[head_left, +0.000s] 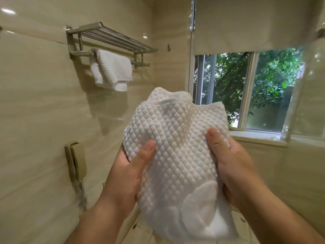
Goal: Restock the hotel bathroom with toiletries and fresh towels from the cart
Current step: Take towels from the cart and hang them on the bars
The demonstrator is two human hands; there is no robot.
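Both hands are holding a white waffle-textured towel up in front of the camera, in mid-air ahead of the beige tiled wall. The left hand is gripping the towel's left edge, its thumb lying across the front of the cloth while its fingers are hiding behind it. The right hand is clamping the right edge in the same way, thumb on the front and fingers out of sight at the back. The towel's lower part is hanging down past the wrists and is running out of view at the bottom edge, so its full length is not showing. On the wall, a chrome towel rack is carrying a second white towel, which is draping over the rack's lower bar at its left end; the top shelf of bars is looking bare, though the angle is making that hard to confirm. Below the rack, a beige wall phone is hanging with its coiled cord partly hiding behind the left forearm. A window with a half-lowered blind is showing green foliage.
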